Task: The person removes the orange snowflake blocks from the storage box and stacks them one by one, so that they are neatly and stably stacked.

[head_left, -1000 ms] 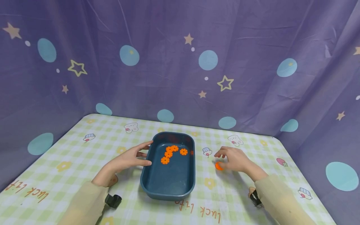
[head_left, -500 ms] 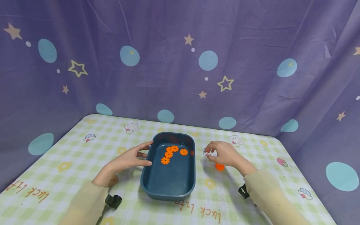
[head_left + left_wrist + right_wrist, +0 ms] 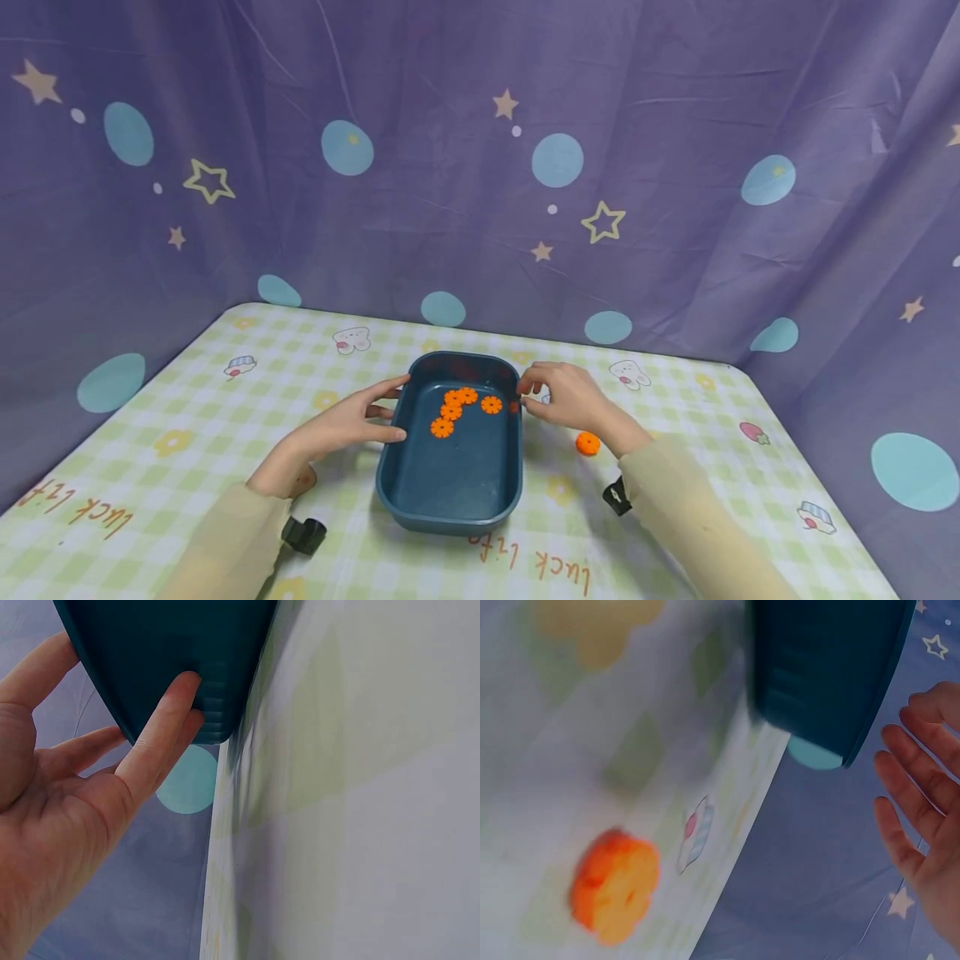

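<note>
Head view: smooth round-cornered tray (image 3: 457, 483) between hands (image 3: 341, 429) (image 3: 572, 396), scalloped orange discs (image 3: 451, 412) inside.

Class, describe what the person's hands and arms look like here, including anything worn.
Loose, plain, pale khaki sleeves cover both arms to near the wrists. The left hand and right hand are ungloved. A small black device shows near each sleeve end.

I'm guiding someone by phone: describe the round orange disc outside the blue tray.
On the green-checked white tablecloth stands a dark blue rectangular tray. Right of it in the head view lies a round orange disc; unlike the orange discs inside, it sits alone on the tablecloth.
</note>
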{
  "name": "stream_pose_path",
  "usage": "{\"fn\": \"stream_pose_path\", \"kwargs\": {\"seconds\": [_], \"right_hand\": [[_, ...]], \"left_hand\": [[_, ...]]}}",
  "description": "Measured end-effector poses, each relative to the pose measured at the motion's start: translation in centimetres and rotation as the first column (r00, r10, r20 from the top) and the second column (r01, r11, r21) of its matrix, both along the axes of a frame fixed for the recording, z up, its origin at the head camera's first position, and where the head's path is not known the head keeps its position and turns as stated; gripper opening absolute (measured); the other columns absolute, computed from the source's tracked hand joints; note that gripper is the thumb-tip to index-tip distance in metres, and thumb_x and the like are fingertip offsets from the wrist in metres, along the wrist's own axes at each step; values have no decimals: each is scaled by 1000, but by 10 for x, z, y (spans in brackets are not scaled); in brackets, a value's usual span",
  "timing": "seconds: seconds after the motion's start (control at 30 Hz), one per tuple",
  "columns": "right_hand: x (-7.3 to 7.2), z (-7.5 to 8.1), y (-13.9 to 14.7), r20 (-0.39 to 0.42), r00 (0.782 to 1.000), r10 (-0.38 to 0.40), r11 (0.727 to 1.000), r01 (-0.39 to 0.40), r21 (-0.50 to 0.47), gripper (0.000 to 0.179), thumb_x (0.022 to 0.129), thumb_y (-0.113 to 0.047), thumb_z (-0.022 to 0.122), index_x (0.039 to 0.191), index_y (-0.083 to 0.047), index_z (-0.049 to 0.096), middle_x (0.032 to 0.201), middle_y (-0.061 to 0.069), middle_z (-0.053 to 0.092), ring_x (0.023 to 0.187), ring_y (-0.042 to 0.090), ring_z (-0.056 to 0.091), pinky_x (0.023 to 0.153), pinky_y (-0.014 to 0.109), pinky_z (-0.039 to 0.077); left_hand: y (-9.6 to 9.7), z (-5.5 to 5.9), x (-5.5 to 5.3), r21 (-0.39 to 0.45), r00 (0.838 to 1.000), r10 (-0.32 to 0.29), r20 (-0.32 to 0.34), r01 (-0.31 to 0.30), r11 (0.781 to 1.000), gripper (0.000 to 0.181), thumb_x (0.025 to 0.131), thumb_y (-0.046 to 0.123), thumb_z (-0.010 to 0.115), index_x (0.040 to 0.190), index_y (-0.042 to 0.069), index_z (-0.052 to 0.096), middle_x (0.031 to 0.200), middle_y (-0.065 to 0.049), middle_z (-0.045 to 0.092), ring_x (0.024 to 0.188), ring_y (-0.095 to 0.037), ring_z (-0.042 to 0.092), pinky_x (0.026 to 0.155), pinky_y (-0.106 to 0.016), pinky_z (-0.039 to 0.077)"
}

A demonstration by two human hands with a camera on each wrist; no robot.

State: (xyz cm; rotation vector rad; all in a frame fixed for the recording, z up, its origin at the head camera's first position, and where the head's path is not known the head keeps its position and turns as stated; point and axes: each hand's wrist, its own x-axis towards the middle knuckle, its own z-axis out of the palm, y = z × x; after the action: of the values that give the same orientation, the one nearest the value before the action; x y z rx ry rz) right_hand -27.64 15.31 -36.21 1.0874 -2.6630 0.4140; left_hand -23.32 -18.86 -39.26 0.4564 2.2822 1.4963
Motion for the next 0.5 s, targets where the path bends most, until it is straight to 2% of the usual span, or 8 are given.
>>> {"fn": "stream_pose_path", "kwargs": {"seconds": [0.23, 0.37, 0.5], "right_hand": [[-1, 8, -23, 1, 998, 58, 998, -58, 22, 11, 80, -26, 65, 90, -22, 67, 84, -10, 61, 77, 11, 59, 66, 24, 47], [-1, 7, -35, 0, 996, 94, 993, -94, 71, 16, 80, -27, 65, 95, -22, 68, 89, -11, 61, 78, 6, 59, 69, 23, 48], [1, 5, -47, 19, 992, 121, 988, -123, 99, 20, 81, -29, 65, 99, -22, 68, 92, -10, 61, 79, 8, 60, 70, 25, 48]], "left_hand": [[0, 1, 1, 5, 1000, -12, -6, 12, 1000, 80, 82, 24, 69, 145, 27, 20, 147, -16, 20, 125, -37, 36, 83, -37, 49], [1, 2, 1, 5, 1000, -15, -10, 16, 1000, 80, 81, 24, 69, 146, 26, 20, 147, -16, 20, 125, -37, 36, 83, -37, 49], [0, 2, 1, 2, 1000, -13, -10, 13, 1000, 80, 81, 24, 69, 145, 27, 21, 147, -16, 20, 125, -37, 36, 83, -37, 49]]}}
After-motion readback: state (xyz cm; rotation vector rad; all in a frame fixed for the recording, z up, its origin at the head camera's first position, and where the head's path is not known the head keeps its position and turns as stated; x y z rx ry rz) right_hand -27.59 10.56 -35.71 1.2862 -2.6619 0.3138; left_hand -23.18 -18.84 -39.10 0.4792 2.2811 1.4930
